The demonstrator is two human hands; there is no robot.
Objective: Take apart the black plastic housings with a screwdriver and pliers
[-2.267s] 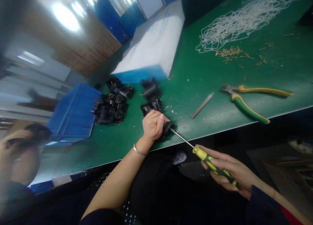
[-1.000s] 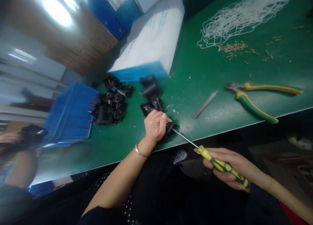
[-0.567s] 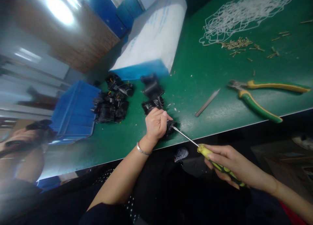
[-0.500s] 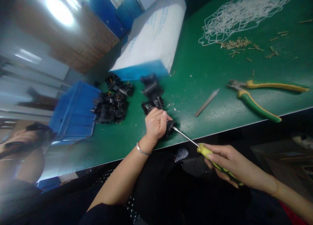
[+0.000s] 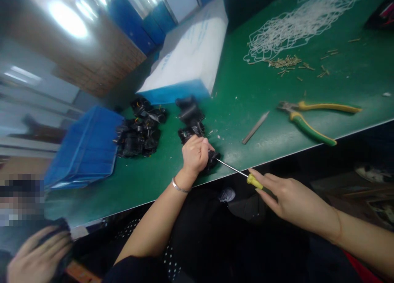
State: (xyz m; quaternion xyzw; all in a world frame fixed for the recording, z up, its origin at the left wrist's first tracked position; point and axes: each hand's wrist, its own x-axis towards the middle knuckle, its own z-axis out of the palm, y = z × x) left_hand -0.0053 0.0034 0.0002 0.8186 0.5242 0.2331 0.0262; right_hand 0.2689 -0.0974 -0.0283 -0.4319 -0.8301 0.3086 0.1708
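The likeliest trouble is a slip of the screwdriver [image 5: 231,167]: its tip meets the small black part [image 5: 212,160], but whether it sits in a slot is too small to tell. The part is at the near side of the green bench [image 5: 166,166], close to the edge, with the fingers of the left hand [image 5: 195,154] curled shut around it and hiding much of it. The right hand [image 5: 285,195], at the part's 4 o'clock, has thumb and forefinger on the yellow handle, the rest of which is covered by the palm; how firm that hold is, I cannot tell. If the tip rode off under a slanting push, it could jab the left hand's fingers, which lie just beside it, or score the casing. Should the left hand's grip loosen, turning force might twist the part and send it over the edge toward 6 o'clock. A sharp leftward jerk could also knock the two spare parts [image 5: 191,110] at 11 o'clock. At 2 o'clock lie a pointed tool [image 5: 255,128] and, farther out, pliers [image 5: 308,112] with open handles; a right arm swinging up that way might catch either.
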